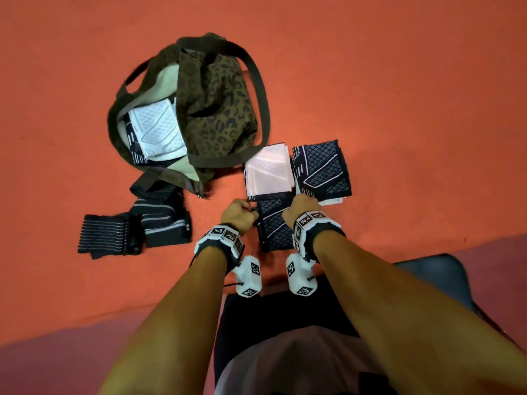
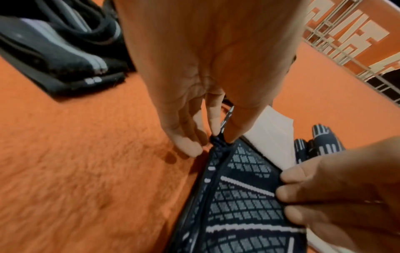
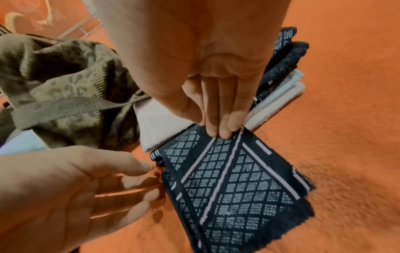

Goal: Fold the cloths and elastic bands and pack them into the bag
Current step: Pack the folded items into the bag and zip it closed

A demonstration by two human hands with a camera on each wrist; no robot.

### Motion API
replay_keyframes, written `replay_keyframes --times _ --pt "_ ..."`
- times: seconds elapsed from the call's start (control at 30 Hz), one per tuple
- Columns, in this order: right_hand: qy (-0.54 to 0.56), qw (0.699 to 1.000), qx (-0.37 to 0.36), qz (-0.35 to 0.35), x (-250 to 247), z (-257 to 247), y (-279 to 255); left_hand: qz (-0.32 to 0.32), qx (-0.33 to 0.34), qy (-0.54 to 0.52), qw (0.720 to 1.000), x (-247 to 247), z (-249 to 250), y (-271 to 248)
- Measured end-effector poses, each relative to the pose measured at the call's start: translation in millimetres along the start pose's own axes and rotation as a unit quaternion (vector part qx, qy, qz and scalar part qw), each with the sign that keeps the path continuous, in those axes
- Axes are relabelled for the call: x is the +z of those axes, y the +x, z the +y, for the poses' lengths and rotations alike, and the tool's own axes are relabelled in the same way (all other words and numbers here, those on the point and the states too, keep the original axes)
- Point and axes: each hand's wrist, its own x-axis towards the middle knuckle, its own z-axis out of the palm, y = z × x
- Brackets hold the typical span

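Fingers [image 2: 232, 131] pinch navy cloth [image 2: 242, 202] corner, wrist view

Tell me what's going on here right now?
A person is folding a dark patterned cloth on the orange floor. The left hand pinches one corner, the right hand grips the other. Folded cloths lie beside the bag, which already holds one; elastic bands wait at left.
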Motion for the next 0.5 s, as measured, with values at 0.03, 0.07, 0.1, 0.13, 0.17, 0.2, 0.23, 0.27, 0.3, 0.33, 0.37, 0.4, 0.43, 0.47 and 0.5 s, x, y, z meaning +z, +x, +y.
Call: replay_keyframes --times 0.03,0.07,0.1,0.13,0.17,0.2,0.23,0.27,0.3,0.33,0.37,0.4,0.43,0.47,0.5 --pt "-0.004 1.000 0.013 -0.009 4 4 0 0.002 -0.003 0.019 1.000 3 -1 -1" --pt "-0.011 0.999 0.028 -0.019 6 7 -1 0.001 -0.005 0.042 0.999 4 -5 2" --pt "-0.020 0.999 0.042 -0.025 9 10 -1 -0.008 -0.011 0.049 0.999 6 -7 3" --pt "-0.026 0.998 0.053 -0.026 10 11 -2 -0.016 -0.016 0.052 0.998 7 -10 6" --pt "-0.031 0.997 0.066 -0.024 11 12 -2 -0.019 -0.021 0.058 0.998 8 -8 2" --pt "-0.028 0.996 0.084 -0.023 11 12 -4 -0.017 -0.024 0.060 0.998 9 -7 1" --pt "-0.022 0.994 0.101 -0.024 12 11 -4 -0.021 -0.021 0.061 0.998 8 -3 -2" --pt "-0.015 0.993 0.111 -0.029 13 10 -4 -0.030 -0.016 0.068 0.997 9 -2 -3" --pt "-0.006 0.993 0.110 -0.037 13 8 -4 -0.039 -0.009 0.075 0.996 9 0 -5" --pt "0.005 0.993 0.104 -0.047 12 5 -4 -0.045 -0.008 0.078 0.996 9 1 -7" --pt "0.020 0.993 0.101 -0.060 11 4 -3 -0.049 -0.008 0.077 0.996 8 1 -8" --pt "0.034 0.992 0.097 -0.075 9 2 -5 -0.055 -0.010 0.073 0.996 8 1 -8" --pt "0.039 0.992 0.091 -0.083 7 2 -6 -0.055 -0.009 0.071 0.996 6 2 -11" --pt "0.036 0.992 0.088 -0.087 4 1 -8 -0.056 -0.006 0.067 0.996 4 2 -12" --pt "0.034 0.992 0.088 -0.089 1 1 -10 -0.058 -0.001 0.064 0.996 1 3 -13"
